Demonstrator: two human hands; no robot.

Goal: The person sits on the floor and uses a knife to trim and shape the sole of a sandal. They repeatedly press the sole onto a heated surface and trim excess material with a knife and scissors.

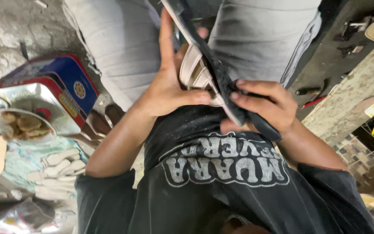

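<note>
Both hands grip a black-soled sandal with beige straps (208,73), held on edge above the lap: the left hand (169,86) braces the strap side, thumb pressing, while the right hand (265,106) clamps the sole's near end, steadying it.

Matt black rubbery sandal sole (221,78), smooth beige straps (193,69); glossy metal tin (44,99); rough concrete floor (14,26).

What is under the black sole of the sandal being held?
Beige straps show beneath the black sole, with the left hand against them. The right hand grips the sole's near end, hiding the part beneath its fingers.
</note>
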